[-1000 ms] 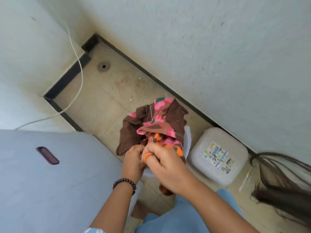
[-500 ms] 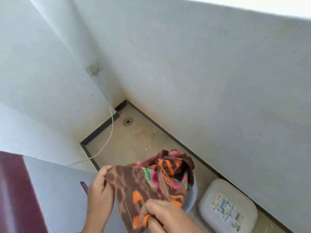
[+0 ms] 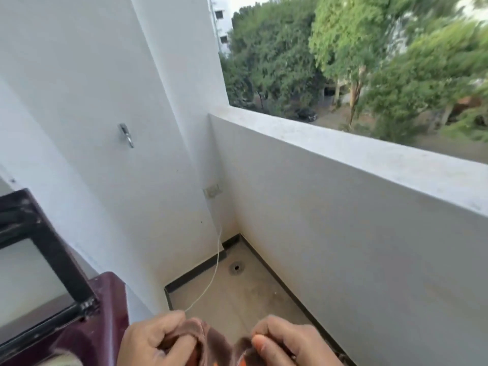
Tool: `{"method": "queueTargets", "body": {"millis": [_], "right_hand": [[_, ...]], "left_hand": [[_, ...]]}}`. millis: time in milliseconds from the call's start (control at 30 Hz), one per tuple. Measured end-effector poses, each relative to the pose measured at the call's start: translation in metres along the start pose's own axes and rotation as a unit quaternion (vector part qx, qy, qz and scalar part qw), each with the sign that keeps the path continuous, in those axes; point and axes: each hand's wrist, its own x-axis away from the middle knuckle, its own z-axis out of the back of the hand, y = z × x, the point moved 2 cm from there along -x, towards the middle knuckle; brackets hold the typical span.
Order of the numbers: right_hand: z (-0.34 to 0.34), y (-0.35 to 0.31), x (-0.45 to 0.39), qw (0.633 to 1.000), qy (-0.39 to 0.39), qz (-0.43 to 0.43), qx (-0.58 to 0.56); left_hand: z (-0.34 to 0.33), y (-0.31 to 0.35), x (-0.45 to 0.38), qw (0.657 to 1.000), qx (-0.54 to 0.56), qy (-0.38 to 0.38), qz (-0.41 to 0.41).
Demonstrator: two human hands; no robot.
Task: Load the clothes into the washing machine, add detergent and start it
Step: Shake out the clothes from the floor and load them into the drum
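My left hand point(image 3: 155, 342) and right hand point(image 3: 287, 344) sit at the bottom edge of the frame, each with fingers curled and pinching a bunched edge of the brown garment point(image 3: 211, 344), which spans the gap between them and drops out of view below. I judge the cloth light, soft and floppy: it will sag and fold wherever it is not held, so the hem or a seam, gathered in a fistful as now, looks like the right place to keep hold, and I would not expect it to slip much. A small orange patch shows near my right thumb; how much fabric hangs beneath I cannot tell. Going by size around that: the white balcony wall point(image 3: 356, 233) fills the right and centre, with blurred trees point(image 3: 369, 62) beyond it in the upper right. The washing machine point(image 3: 105, 313), maroon-topped, takes the lower left, with its dark-framed lid point(image 3: 39, 260) standing up at the left edge; the garment is just right of the machine's corner, not over the opening, which is not visible. The tiled floor point(image 3: 237, 294) runs down the middle, a thin white cable point(image 3: 215, 268) trails down the corner to it, and a small floor drain point(image 3: 235, 267) lies beside that. A metal hook point(image 3: 126, 135) sits on the wall at upper left.
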Motion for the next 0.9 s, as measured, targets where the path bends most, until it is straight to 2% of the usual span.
{"method": "queueTargets", "body": {"millis": [100, 133, 200, 267, 333, 433, 567, 667, 767, 833, 900], "right_hand": [[0.009, -0.017, -0.006, 0.997, -0.057, 0.007, -0.053], [0.007, -0.019, -0.009, 0.997, -0.070, 0.017, -0.039], [0.001, -0.029, -0.021, 0.996, -0.072, 0.061, -0.006], [0.007, -0.031, -0.027, 0.995, -0.023, 0.096, -0.015], [0.018, -0.040, -0.029, 0.994, 0.010, 0.111, -0.014], [0.039, -0.063, -0.032, 0.988, 0.038, 0.147, -0.005], [0.074, -0.100, -0.035, 0.968, 0.124, 0.217, -0.021], [0.106, -0.121, -0.029, 0.938, 0.216, 0.246, -0.111], [0.130, -0.131, -0.020, 0.899, 0.279, 0.255, -0.219], [0.133, -0.128, -0.019, 0.893, 0.288, 0.248, -0.241], [0.126, -0.117, -0.023, 0.908, 0.273, 0.224, -0.228]], "left_hand": [[0.007, 0.034, -0.009, 0.989, -0.086, 0.019, -0.122], [0.010, 0.044, -0.011, 0.982, -0.108, 0.028, -0.153], [0.007, 0.057, -0.018, 0.977, -0.115, 0.036, -0.176], [0.003, 0.062, -0.021, 0.983, -0.062, 0.021, -0.169], [0.004, 0.061, -0.022, 0.987, 0.009, -0.045, -0.155], [0.000, 0.046, -0.025, 0.983, 0.023, -0.102, -0.153], [-0.006, 0.001, -0.032, 0.987, -0.046, -0.092, -0.122], [-0.002, -0.041, -0.035, 0.990, -0.096, -0.089, -0.050], [0.009, -0.065, -0.033, 0.984, -0.143, -0.103, -0.021], [0.020, -0.069, -0.036, 0.989, -0.121, -0.085, -0.005], [0.028, -0.064, -0.042, 0.998, -0.020, -0.052, 0.029]]}}
